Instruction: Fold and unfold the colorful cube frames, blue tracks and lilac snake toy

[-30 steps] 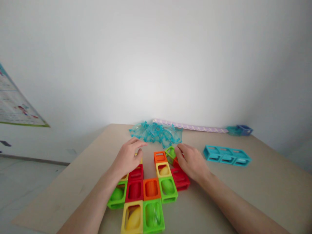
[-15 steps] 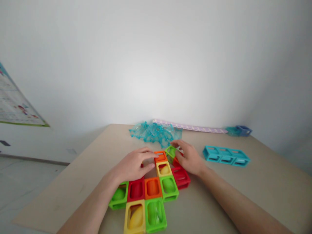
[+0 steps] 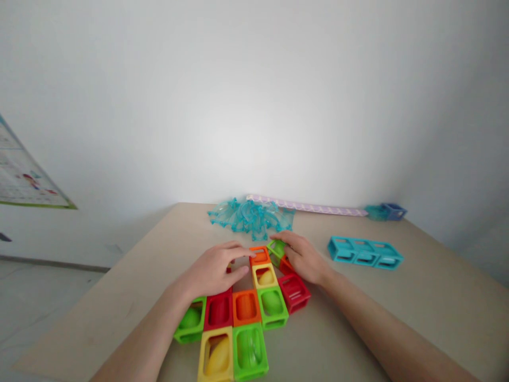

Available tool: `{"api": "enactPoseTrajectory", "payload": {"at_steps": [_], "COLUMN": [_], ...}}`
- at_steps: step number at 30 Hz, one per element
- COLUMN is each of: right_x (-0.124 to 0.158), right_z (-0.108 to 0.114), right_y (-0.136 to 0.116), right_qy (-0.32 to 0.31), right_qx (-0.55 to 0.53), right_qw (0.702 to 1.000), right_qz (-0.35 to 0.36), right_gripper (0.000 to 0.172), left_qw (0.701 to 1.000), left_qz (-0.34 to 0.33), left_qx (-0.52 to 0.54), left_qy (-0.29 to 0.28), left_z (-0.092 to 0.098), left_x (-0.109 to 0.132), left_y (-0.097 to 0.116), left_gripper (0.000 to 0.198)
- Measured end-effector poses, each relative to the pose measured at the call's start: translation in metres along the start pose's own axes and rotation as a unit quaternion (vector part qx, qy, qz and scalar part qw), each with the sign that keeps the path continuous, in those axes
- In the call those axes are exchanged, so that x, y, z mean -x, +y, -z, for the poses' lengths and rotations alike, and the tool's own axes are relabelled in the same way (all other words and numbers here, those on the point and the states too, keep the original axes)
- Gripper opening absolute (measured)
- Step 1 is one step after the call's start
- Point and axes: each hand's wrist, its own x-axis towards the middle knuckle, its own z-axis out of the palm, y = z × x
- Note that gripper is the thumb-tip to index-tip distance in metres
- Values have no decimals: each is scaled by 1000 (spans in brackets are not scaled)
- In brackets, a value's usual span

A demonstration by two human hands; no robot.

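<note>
Hollow plastic cube blocks lie joined in front of me, some with rounded pieces inside. My left hand (image 3: 217, 269) is over the left side, fingers apart, its index fingertip on an orange block (image 3: 260, 255). A bit of red block shows under that hand. My right hand (image 3: 304, 258) is curled round a tilted green block (image 3: 277, 250), partly covering an orange-red block. Beside it a red block (image 3: 294, 292) sits at an angle to a yellow block (image 3: 264, 276) and a green block (image 3: 272, 305). Nearer me are another orange block (image 3: 246, 307), a dark red block (image 3: 219, 311) and more green and yellow ones.
A row of turquoise blocks (image 3: 365, 253) stands on the right of the table (image 3: 131, 307). Clear teal plastic pieces (image 3: 252, 216) are heaped at the back. Behind them a lilac strip (image 3: 306, 206) runs along the wall towards a dark blue block (image 3: 393, 211).
The view has shifted a little, so everything sits slightly further left. My right hand has drawn in slightly at the green block; my left hand keeps nearly the same pose.
</note>
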Motion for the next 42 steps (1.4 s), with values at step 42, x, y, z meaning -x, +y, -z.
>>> {"api": "enactPoseTrajectory", "payload": {"at_steps": [42], "right_x": [26], "right_z": [12], "right_y": [-51], "right_qy": [-107], "right_qx": [95], "right_qw": [976], "right_qz": [166], "right_gripper": [47], "left_qw": [947], "left_qz": [252], "left_qx": [128], "left_qy": [156], "left_z": [-6], "left_x": [-13], "left_y": [-55], "left_gripper": [37]}}
